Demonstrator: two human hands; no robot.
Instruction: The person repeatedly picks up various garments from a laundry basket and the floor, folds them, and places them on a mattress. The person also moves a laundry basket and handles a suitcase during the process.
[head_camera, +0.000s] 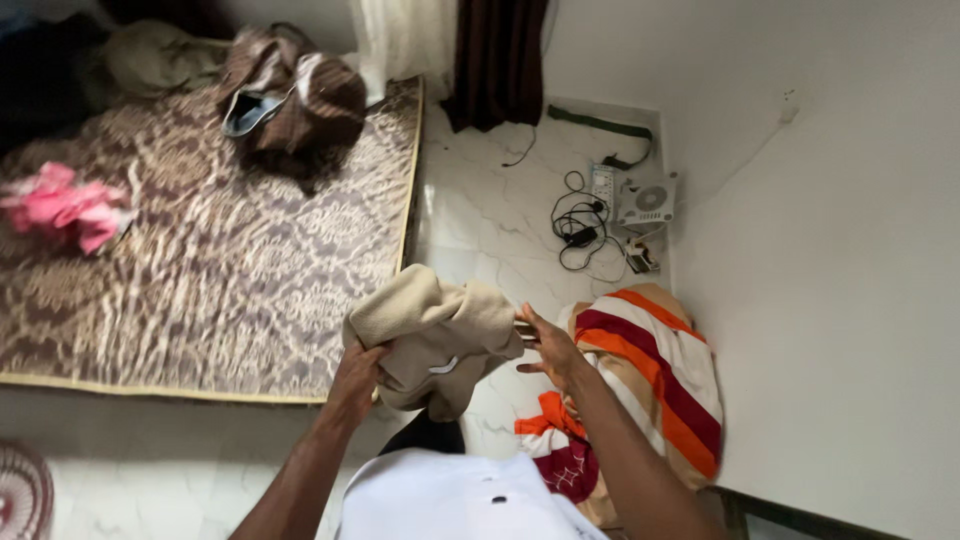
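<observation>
Head camera looks down as a person holds a bunched beige fleece garment (435, 338) above the white marble floor (480, 220). Left hand (355, 378) grips the cloth's lower corner, fingers curled shut into it from beneath. Right hand (550, 350) presses its far edge, fingers spread, thumb pinching a fold. That light pinch may let the loose bulk sag and slip down beyond the fingertips. Both forearms angle inward; an orange-and-maroon striped bundle (650, 380) lies just right of the fingers.
</observation>
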